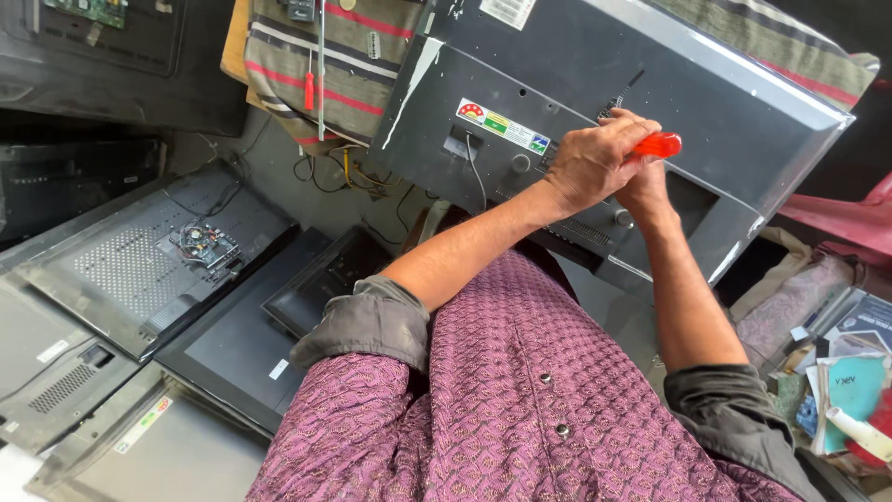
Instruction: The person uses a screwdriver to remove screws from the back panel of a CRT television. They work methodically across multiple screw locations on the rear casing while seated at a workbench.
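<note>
A person in a purple patterned shirt with rolled grey cuffs leans over the grey back panel of a flat television (pixel 595 84), seen from a camera on their own head. Both arms reach forward and meet at one spot on the panel. The left hand (pixel 595 160) is closed in a full grip around a screwdriver with a red handle (pixel 660 145); only the end of the handle shows past the knuckles, and its shaft and tip are hidden. The right hand (pixel 643 191) sits just under and behind that grip, touching the left hand; whether its own grip is closed on anything cannot be told.

Just beside the grip, toward the person's left, a small striped sticker (pixel 502 126) lies on the panel, with a thin cable hanging below it. Beyond the grip the television rests on a striped cloth (pixel 348 56), and a second red-handled screwdriver (pixel 309 90) lies on that cloth, well apart. Far to the left of the grip, other television backs and dark screens (pixel 149 251) are stacked on the floor. To the right, papers and boxes (pixel 850 372) are heaped.
</note>
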Action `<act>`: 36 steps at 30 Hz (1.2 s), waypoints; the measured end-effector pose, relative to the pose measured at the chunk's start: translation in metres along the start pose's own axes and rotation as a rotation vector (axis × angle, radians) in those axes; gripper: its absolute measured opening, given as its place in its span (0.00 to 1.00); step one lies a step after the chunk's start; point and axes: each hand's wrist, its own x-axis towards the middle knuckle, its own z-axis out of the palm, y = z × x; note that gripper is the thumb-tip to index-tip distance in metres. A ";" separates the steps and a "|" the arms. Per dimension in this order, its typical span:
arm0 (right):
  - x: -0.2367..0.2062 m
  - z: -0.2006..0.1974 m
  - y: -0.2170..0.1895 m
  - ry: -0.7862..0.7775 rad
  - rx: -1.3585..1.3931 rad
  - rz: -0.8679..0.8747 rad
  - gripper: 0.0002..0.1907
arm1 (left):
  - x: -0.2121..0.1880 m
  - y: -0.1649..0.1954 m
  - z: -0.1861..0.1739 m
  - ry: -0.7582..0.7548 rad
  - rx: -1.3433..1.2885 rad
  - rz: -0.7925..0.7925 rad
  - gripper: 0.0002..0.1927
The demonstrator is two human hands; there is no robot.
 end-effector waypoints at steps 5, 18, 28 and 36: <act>-0.002 -0.020 -0.027 0.078 0.250 0.070 0.19 | 0.004 0.000 0.011 -0.040 0.027 -0.064 0.18; -0.009 -0.023 0.000 0.340 -0.102 -0.109 0.12 | 0.014 0.018 0.029 -0.014 0.012 -0.061 0.30; -0.010 -0.044 0.001 0.163 0.147 -0.033 0.06 | 0.017 0.015 0.043 0.012 0.011 -0.037 0.24; -0.022 -0.029 0.016 0.287 0.059 -0.012 0.07 | 0.019 0.010 0.049 -0.076 0.056 -0.011 0.23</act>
